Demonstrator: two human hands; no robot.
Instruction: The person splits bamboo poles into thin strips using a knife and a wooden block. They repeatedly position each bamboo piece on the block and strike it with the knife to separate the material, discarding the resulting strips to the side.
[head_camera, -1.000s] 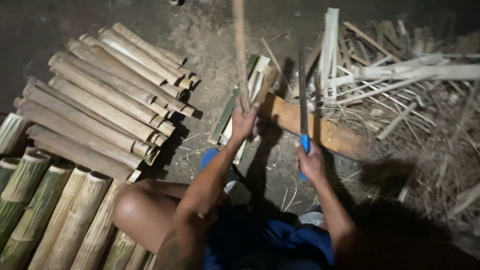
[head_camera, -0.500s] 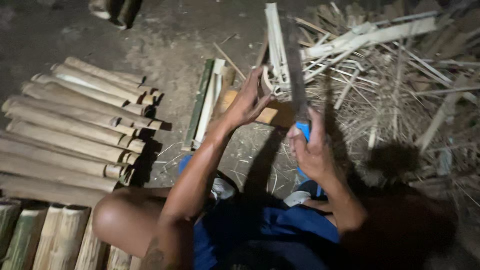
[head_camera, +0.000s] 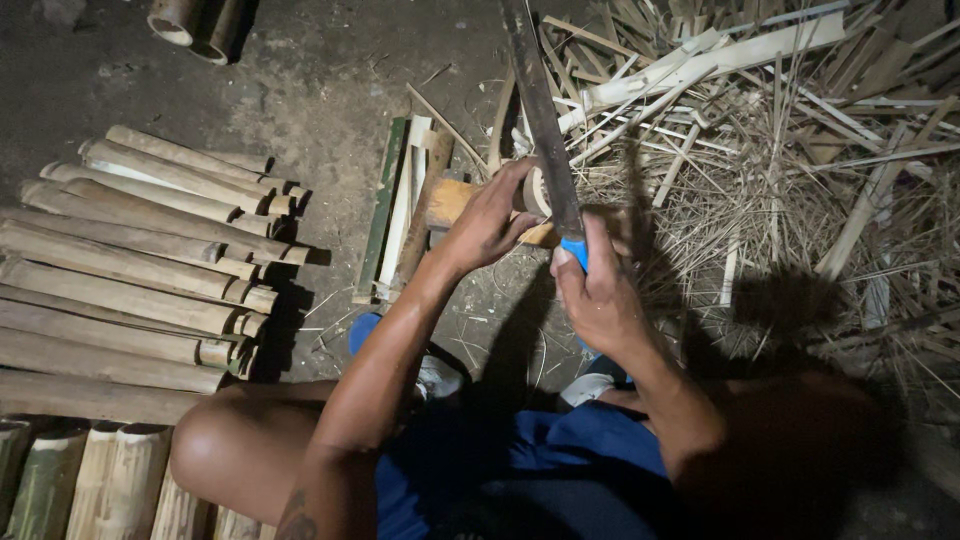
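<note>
Fingers of right hand (head_camera: 600, 295) wrapped tight round blue handle of big knife (head_camera: 540, 110). Left hand (head_camera: 490, 220) grips bamboo piece (head_camera: 535, 195), maybe on wood block (head_camera: 450, 200).

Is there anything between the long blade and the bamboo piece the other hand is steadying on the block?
Nothing visible. The right hand holds the blade by its blue handle; the blade passes right beside the bamboo piece, which the left hand grips on the wooden block.

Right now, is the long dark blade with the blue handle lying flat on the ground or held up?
Held up. The right hand grips the blue handle of the long dark blade, which points away over the split bamboo piece under the left hand.
</note>
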